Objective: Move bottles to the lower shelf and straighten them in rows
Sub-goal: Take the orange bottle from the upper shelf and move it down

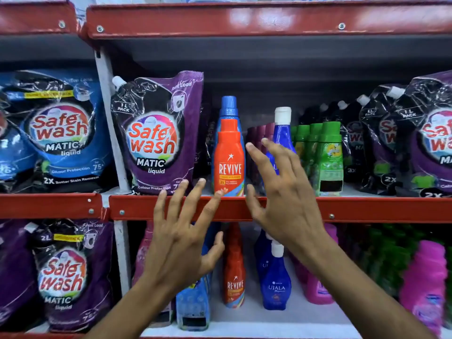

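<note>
On the upper shelf (367, 207) an orange Revive bottle (229, 157) stands upright at the front, with a blue-capped bottle (229, 106) right behind it. Right of them stands a blue bottle with a white cap (281, 128). My right hand (281, 192) is open, fingers spread, in front of that blue bottle and just right of the Revive bottle, holding nothing. My left hand (181, 236) is open below the shelf edge, fingers pointing up. On the lower shelf (256, 321) stand another Revive bottle (234, 272), a blue Ujala bottle (275, 282) and a light-blue bottle (193, 304).
Purple Safewash pouches (156, 138) flank the bottles on the left, with more pouches (425, 138) on the right. Green bottles (327, 152) and dark maroon bottles (256, 133) fill the upper shelf. Pink bottles (423, 285) stand on the lower shelf at right.
</note>
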`<state>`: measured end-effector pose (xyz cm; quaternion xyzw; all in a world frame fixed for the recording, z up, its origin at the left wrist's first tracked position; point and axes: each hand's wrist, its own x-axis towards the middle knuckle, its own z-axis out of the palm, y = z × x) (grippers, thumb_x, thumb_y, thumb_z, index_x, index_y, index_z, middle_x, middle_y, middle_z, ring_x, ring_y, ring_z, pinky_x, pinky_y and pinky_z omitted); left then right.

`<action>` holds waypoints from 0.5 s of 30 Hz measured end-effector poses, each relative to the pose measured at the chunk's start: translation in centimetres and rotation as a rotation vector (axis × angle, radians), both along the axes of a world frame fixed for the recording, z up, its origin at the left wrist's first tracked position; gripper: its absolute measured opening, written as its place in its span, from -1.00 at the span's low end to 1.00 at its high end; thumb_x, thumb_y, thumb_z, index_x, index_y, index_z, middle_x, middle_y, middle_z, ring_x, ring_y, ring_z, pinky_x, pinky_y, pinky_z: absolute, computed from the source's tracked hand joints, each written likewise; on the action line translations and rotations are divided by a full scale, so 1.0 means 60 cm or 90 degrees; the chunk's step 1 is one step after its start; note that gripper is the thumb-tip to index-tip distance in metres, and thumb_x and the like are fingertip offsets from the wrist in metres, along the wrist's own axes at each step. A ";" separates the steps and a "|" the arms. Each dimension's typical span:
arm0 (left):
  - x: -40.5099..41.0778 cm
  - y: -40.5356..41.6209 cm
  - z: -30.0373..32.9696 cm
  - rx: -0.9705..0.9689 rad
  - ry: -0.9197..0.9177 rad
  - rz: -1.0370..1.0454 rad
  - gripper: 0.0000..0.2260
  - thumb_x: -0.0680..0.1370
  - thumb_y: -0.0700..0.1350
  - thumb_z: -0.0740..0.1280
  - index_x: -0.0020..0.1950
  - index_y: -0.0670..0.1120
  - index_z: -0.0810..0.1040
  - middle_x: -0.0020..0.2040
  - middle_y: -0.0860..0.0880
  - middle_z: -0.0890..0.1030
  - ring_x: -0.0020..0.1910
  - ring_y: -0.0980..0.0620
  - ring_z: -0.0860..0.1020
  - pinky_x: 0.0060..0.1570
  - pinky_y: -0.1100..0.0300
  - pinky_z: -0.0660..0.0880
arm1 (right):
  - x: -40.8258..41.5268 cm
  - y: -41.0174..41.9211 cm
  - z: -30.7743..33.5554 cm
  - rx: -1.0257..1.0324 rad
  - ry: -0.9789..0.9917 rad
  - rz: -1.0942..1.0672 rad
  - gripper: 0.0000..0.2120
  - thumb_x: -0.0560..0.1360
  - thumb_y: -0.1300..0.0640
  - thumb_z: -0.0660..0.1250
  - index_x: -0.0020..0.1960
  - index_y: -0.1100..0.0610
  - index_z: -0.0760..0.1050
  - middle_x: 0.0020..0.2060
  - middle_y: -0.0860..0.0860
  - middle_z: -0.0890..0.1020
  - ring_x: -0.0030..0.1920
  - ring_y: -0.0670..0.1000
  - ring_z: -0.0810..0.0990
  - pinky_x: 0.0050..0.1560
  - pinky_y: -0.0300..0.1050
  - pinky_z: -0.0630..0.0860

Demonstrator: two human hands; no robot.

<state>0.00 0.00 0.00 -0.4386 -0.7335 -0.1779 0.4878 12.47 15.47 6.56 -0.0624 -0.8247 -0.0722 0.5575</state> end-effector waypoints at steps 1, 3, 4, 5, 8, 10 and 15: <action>-0.004 0.003 -0.004 -0.015 -0.010 0.000 -0.32 0.43 0.12 0.39 0.53 0.02 0.34 0.53 -0.16 0.38 0.51 -0.26 0.32 0.43 -0.37 0.25 | -0.012 -0.003 0.004 -0.025 0.000 0.039 -0.33 0.46 0.07 0.35 0.54 0.11 0.26 0.45 0.15 0.40 0.42 0.14 0.38 0.43 0.07 0.40; -0.016 0.009 -0.014 -0.021 -0.014 0.008 -0.30 0.43 0.12 0.39 0.54 0.01 0.32 0.52 -0.15 0.39 0.51 -0.25 0.32 0.44 -0.36 0.24 | -0.032 -0.015 0.015 -0.098 -0.017 0.079 -0.30 0.48 0.05 0.35 0.56 0.10 0.18 0.44 0.08 0.39 0.39 0.09 0.40 0.34 0.00 0.47; -0.022 0.011 -0.022 -0.033 -0.004 0.019 -0.29 0.43 0.12 0.39 0.55 0.00 0.31 0.52 -0.15 0.39 0.51 -0.25 0.32 0.45 -0.36 0.23 | -0.043 -0.023 0.021 -0.143 -0.043 0.081 -0.28 0.49 0.03 0.35 0.57 0.10 0.14 0.44 0.06 0.37 0.39 0.08 0.40 0.31 -0.01 0.47; -0.029 0.014 -0.027 -0.033 0.003 0.024 -0.27 0.43 0.11 0.40 0.56 0.00 0.28 0.52 -0.15 0.38 0.52 -0.25 0.31 0.46 -0.36 0.21 | -0.058 -0.024 0.024 -0.175 -0.058 0.084 -0.24 0.50 0.00 0.36 0.58 0.11 0.10 0.45 0.07 0.36 0.39 0.09 0.41 0.31 0.01 0.46; -0.040 0.018 -0.036 -0.028 0.031 0.036 -0.20 0.41 0.09 0.41 0.59 -0.01 0.19 0.54 -0.18 0.35 0.55 -0.26 0.25 0.49 -0.37 0.14 | -0.090 -0.020 0.035 -0.290 -0.067 0.116 -0.17 0.46 -0.09 0.43 0.57 0.14 0.11 0.42 0.13 0.42 0.37 0.16 0.46 0.36 0.12 0.43; -0.043 0.021 -0.042 -0.029 0.039 0.043 -0.17 0.40 0.08 0.42 0.61 -0.01 0.14 0.54 -0.19 0.34 0.57 -0.26 0.22 0.50 -0.38 0.12 | -0.107 -0.012 0.040 -0.317 -0.043 0.120 -0.20 0.40 -0.13 0.48 0.49 0.14 0.24 0.33 0.14 0.51 0.30 0.19 0.53 0.30 0.16 0.48; -0.053 0.023 -0.048 -0.018 0.065 0.042 -0.17 0.40 0.07 0.43 0.61 -0.01 0.16 0.56 -0.19 0.32 0.58 -0.25 0.18 0.50 -0.40 0.11 | -0.103 0.000 0.044 -0.336 0.042 0.173 -0.24 0.32 -0.16 0.54 0.41 0.07 0.36 0.23 0.06 0.60 0.17 0.09 0.61 0.19 0.11 0.56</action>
